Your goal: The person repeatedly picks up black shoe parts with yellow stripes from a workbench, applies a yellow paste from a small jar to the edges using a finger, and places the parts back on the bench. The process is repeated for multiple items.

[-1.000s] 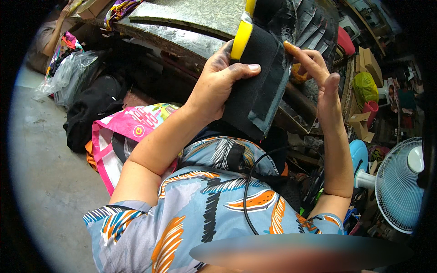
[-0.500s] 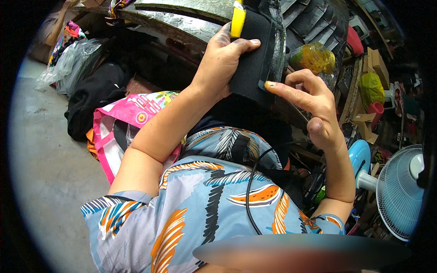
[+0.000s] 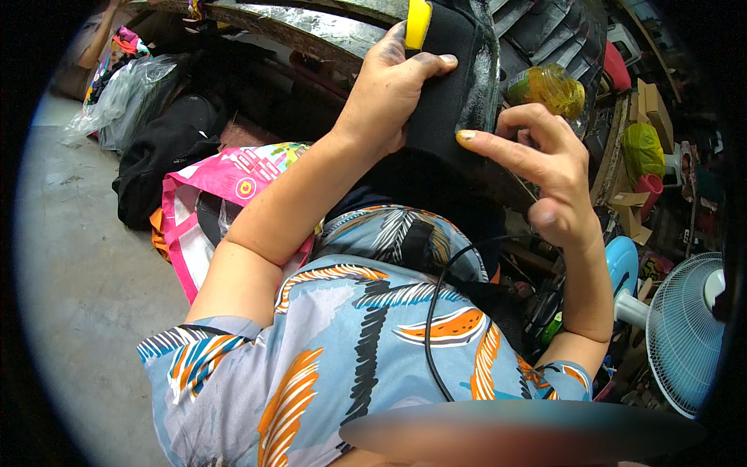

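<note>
Head view. Black padded fabric panel with a yellow strip along its top edge (image 3: 451, 86), held up at 12 o'clock, in front of a dull silvery metal sheet (image 3: 311, 27). Left hand (image 3: 385, 97) clamped on the panel's left side, thumb laid flat across the black face, fingers hidden behind; grip closed on the panel. Right hand (image 3: 548, 175) at 2 o'clock, grip apart and holding nothing, forefinger stretched out with its tip pressed to the panel's lower right edge, other fingers loosely curled. Yellow crinkled plastic bag (image 3: 548, 87) just beyond the right hand, at 1 o'clock. Pink printed carrier bag (image 3: 222, 183) at 9 o'clock on the grey concrete floor (image 3: 85, 288), black cloth bundle (image 3: 167, 152) just above it, clear plastic bags (image 3: 124, 97) at 10 o'clock. Pale blue electric fan (image 3: 685, 335) at 4 o'clock. Blue patterned shirt with orange and black leaves (image 3: 350, 358) filling 6 o'clock, thin black cable (image 3: 432, 311) running down over it.

Judged from this: panel in hand and under inspection or smoothing along one edge; seemingly mid-work, nothing visibly fixed, finished or set down yet.
</note>
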Tool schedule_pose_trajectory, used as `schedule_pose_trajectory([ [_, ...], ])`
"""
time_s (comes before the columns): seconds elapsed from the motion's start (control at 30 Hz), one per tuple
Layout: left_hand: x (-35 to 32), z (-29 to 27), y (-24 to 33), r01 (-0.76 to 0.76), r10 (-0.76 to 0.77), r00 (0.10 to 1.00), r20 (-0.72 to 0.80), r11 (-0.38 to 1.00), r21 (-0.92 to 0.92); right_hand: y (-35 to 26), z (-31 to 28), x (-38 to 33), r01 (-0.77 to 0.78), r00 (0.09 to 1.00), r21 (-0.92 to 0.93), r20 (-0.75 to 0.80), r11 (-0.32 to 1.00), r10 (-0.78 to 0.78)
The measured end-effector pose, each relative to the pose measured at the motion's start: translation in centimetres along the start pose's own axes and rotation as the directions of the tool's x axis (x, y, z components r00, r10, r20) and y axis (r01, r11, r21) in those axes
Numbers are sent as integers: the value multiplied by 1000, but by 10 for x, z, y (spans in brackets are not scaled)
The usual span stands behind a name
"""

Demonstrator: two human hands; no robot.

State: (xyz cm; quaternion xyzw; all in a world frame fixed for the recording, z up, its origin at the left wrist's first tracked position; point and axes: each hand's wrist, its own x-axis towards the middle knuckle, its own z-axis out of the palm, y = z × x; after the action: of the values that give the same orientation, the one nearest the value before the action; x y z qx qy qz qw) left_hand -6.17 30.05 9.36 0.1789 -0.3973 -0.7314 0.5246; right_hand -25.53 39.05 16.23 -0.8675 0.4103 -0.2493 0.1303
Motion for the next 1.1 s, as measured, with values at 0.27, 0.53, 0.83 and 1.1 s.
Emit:
schedule_pose_trajectory([
  [0.27, 0, 4, 7, 111, -117, 986, -121, 992, -55, 3, -7, 5, 174, 961, -446, -116, 878, -250],
  [0.53, 1, 6, 5, 148, -156, 986, -57, 981, -124, 1, -7, 8, 247, 950, -426, -70, 870, -304],
  [0.83, 0, 1, 8, 71, -71, 997, -8, 996, -59, 21, -11, 1, 180, 950, -332, -187, 926, -251],
  [1.1, -9, 11, 16, 70, -68, 997, 20, 992, -102, 9, -11, 12, 39, 957, -782, -150, 623, -248],
])
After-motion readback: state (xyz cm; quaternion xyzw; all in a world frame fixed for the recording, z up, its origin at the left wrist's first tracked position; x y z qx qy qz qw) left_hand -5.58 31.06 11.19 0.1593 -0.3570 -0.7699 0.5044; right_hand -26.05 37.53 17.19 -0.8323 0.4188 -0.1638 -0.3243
